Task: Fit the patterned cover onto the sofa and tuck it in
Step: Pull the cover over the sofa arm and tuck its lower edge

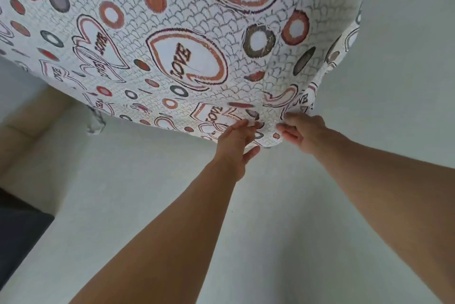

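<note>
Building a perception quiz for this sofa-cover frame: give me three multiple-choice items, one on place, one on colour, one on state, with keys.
1. Where are both hands on the patterned cover?
A. At its lower hem near a corner
B. On top, mid-fabric
C. Off it entirely

2. What colour are the heart outlines on the cover?
A. Green
B. Orange-red
C. Blue

3. What is the right hand doing?
A. Hanging idle
B. Lying flat on the floor
C. Gripping the cover's edge

Key: 1 A, the left hand and right hand meet at the bottom hem, close to the floor. 2 B, the LOVE hearts are ringed in orange-red. 3 C, its fingers are curled round the fabric edge.
</note>
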A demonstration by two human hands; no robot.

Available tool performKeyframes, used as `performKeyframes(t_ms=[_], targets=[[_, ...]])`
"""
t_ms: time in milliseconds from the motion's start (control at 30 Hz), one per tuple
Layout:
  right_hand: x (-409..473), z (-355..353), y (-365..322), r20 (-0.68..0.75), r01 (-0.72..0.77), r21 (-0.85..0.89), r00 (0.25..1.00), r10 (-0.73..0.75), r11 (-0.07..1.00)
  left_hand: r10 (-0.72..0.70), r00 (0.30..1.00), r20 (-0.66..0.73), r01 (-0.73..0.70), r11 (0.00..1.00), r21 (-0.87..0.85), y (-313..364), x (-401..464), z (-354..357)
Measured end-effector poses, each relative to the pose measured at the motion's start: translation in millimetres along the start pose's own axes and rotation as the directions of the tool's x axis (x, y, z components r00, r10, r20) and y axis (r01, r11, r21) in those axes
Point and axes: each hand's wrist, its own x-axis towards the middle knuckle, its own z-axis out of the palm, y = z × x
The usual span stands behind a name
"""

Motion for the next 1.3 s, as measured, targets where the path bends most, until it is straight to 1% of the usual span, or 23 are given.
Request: performKeyframes(t_ms=[67,133,233,300,367,433,467,500,533,567,633,667,700,767,833,900,933,1000,1033,1100,1167,1200,1300], targets=[[2.5,-4.8,9.3,-0.006,-0.011,-0.037,1.0,0.011,0.999,-0.038,0.999,-0.022,0.039,0.999,0.025,-10.2,4.2,-1.7],[-1.3,-11.8,24.7,-0.053,-0.005,-0.094,0.999,0.0,0.996,-0.075,0.995,-0.068,0.077,0.997,0.031,-20.5,9.6,-1.4],[-13.0,-28.9,48.3,-0.12,0.026,-0.075,0.992,-0.035,0.997,-0.135,0.979,-0.15,0.136,0.991,-0.005,-40.0,17.7,8.0],[-23.6,-35.6,61.8,-0.075,0.066,-0.067,0.995,-0.071,0.996,-0.173,0.971,-0.163,0.167,0.985,-0.047,-49.9,19.3,19.2],[-37.7,-39.0,71.4,-0.039,0.083,-0.044,0.996,-0.084,0.996,-0.172,0.96,-0.221,0.136,0.976,-0.17,-58.0,15.5,34.7],[-46.3,-39.5,74.4,-0.068,0.1,-0.047,0.992,-0.103,0.994,-0.122,0.92,-0.373,0.005,0.954,-0.299,-62.4,11.4,46.3],[-46.2,-38.8,74.2,-0.103,0.113,-0.088,0.987,-0.122,0.99,-0.112,0.906,-0.409,-0.034,0.942,-0.333,-64.0,7.2,49.8],[-48.2,-37.6,71.7,-0.134,0.112,-0.111,0.983,-0.126,0.987,-0.142,0.904,-0.404,-0.021,0.927,-0.374,-67.7,3.6,49.2],[-48.3,-36.8,69.4,-0.148,0.092,-0.105,0.983,-0.107,0.99,-0.18,0.92,-0.349,0.025,0.913,-0.407,-72.1,-2.1,46.4],[-49.9,-35.6,66.0,-0.136,0.067,-0.06,0.988,-0.075,0.996,-0.202,0.947,-0.251,0.078,0.899,-0.43,-77.5,-7.2,41.4],[-53.6,-34.0,60.6,-0.051,-0.022,0.108,0.998,0.027,0.994,-0.195,0.979,-0.057,0.147,0.872,-0.467,-87.2,-15.9,31.9],[-56.8,-33.7,58.9,0.011,-0.066,0.196,0.998,0.065,0.978,-0.188,0.982,-0.01,0.16,0.86,-0.485,-90.9,-18.9,27.9],[-58.5,-33.2,58.1,0.073,-0.1,0.261,0.994,0.084,0.96,-0.185,0.983,0.001,0.162,0.857,-0.489,-92.0,-21.7,24.8],[-60.5,-32.9,56.8,0.165,-0.134,0.333,0.983,0.082,0.933,-0.212,0.977,-0.037,0.174,0.877,-0.448,-92.4,-28.4,20.9],[-62.7,-32.8,54.4,0.183,-0.142,0.364,0.98,0.079,0.92,-0.255,0.964,-0.08,0.206,0.9,-0.383,-91.1,-38.5,18.2],[-69.4,-32.7,50.8,0.14,-0.124,0.302,0.986,0.085,0.945,-0.316,0.943,-0.11,0.268,0.911,-0.314,-89.6,-47.5,15.3],[-73.4,-33.1,48.6,0.082,-0.116,0.239,0.992,0.099,0.964,-0.344,0.932,-0.118,0.298,0.908,-0.293,-88.0,-51.6,15.1],[-80.1,-35.5,47.0,-0.11,-0.11,0.087,0.987,0.12,0.99,-0.401,0.907,-0.127,0.354,0.891,-0.283,-82.9,-59.8,18.2],[-83.5,-36.6,46.5,-0.193,-0.101,0.012,0.976,0.102,0.995,-0.426,0.895,-0.13,0.376,0.88,-0.29,-79.5,-63.6,20.8],[-87.0,-38.8,44.9,-0.292,-0.055,-0.122,0.956,0.017,0.991,-0.452,0.881,-0.142,0.393,0.864,-0.315,-72.6,-71.2,25.1],[-91.6,-39.6,41.0,-0.338,-0.022,-0.206,0.94,-0.05,0.978,-0.457,0.873,-0.171,0.386,0.861,-0.33,-67.7,-77.0,25.3],[-95.5,-39.5,37.8,-0.346,-0.017,-0.206,0.937,-0.057,0.978,-0.457,0.87,-0.183,0.382,0.861,-0.335,-65.6,-79.4,24.1],[-106.4,-41.1,37.2,-0.322,0.016,-0.118,0.945,-0.054,0.993,-0.434,0.866,-0.248,0.352,0.882,-0.314,-60.3,-87.2,15.8]])
